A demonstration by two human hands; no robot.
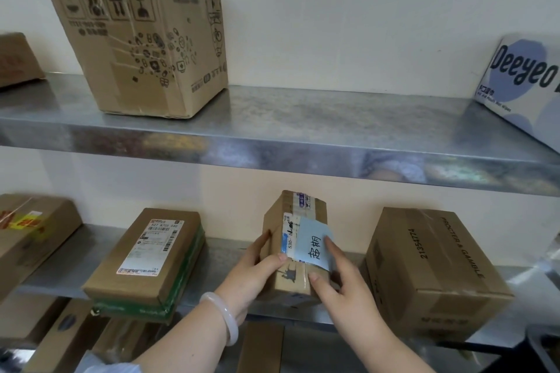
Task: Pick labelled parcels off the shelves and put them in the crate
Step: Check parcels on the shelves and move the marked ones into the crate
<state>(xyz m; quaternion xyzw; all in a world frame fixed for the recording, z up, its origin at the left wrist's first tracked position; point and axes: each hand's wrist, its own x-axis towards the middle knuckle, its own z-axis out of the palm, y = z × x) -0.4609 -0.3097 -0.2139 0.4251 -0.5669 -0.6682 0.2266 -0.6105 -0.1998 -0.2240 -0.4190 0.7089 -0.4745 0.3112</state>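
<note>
"Where's the small parcel (295,251)?"

"Upright at the front of the lower shelf (224,251), between both hands. The left hand (254,275) has its fingers curled round the left side and its thumb on the front."

"And the right hand (345,278)?"

"It grips the right side, thumb low on the front, forefinger on the blue note (315,244) stuck there."

"Neighbours?"

"A flat labelled parcel (145,257) left of the left fingers, a brown carton (430,269) just right of the right fingers."
</note>
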